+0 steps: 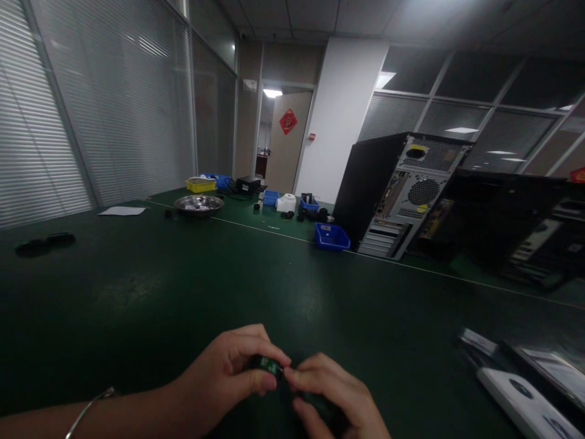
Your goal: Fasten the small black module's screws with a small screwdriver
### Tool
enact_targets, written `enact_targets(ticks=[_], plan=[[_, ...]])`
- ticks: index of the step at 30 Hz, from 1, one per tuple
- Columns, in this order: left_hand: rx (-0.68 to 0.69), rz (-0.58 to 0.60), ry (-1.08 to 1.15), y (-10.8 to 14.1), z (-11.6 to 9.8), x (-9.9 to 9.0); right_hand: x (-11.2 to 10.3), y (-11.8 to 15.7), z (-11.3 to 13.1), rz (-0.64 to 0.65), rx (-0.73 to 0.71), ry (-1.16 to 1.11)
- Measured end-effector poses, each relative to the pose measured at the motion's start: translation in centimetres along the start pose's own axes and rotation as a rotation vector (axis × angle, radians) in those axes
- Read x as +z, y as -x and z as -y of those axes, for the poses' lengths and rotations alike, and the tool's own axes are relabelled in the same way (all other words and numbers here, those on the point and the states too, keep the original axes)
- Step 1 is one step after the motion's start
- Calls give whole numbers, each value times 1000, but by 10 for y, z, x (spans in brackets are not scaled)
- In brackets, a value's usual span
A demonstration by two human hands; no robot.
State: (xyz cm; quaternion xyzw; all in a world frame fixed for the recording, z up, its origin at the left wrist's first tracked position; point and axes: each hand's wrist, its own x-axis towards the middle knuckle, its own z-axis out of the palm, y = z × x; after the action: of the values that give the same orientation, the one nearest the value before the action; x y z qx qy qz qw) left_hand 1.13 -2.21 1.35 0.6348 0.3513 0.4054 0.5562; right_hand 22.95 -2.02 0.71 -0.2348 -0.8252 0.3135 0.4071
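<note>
Low in the middle of the head view, my left hand (pixel 235 366) is closed around a small green circuit board (pixel 268 364), with thumb and fingers on its sides. White marks show on the board's face. To its right, my right hand (pixel 336 390) has fingers pinched at the board's right end, close to the left fingertips. Something small and shiny lies between the two hands there, too small to name. What the right fingers grip is hidden. Both hands are above the dark green tabletop (pixel 205 286).
A blue bin (pixel 332 236) stands beside a black computer tower (pixel 379 189). Farther left are a metal bowl (pixel 198 205) of small parts, a yellow tray (pixel 201 185) and white paper (pixel 122 211). Dark items (pixel 46 242) lie far left. White and dark devices (pixel 525 399) occupy the near right.
</note>
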Motion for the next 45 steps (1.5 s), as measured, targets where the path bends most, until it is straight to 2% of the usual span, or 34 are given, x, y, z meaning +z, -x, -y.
enact_targets(ticks=[4,10,15,20,22,25,28,32,37,41,45], plan=[[-48,46,114,-1,-1,3,1,1,0,6,-11,-6],[5,45,-23,1,1,1,5,-3,4,-66,-62,2],[49,42,-28,-3,1,-5,2,-5,11,-68,49,15],[2,-56,-54,-6,9,-12,0,-5,15,-47,107,16],[-59,-76,-17,-7,11,-13,0,-5,15,-46,118,22],[-114,-115,156,-10,14,-13,0,-5,16,-52,129,36],[-97,-120,324,-12,20,-14,1,-3,18,-45,137,42],[-63,-75,331,-14,29,-20,0,-2,18,-17,156,44],[-111,-52,254,-11,19,-18,0,-3,18,-14,171,30],[-158,-81,300,-8,8,-11,0,-2,19,-8,182,23],[-135,-98,312,-9,11,-11,0,-1,19,-3,184,34]])
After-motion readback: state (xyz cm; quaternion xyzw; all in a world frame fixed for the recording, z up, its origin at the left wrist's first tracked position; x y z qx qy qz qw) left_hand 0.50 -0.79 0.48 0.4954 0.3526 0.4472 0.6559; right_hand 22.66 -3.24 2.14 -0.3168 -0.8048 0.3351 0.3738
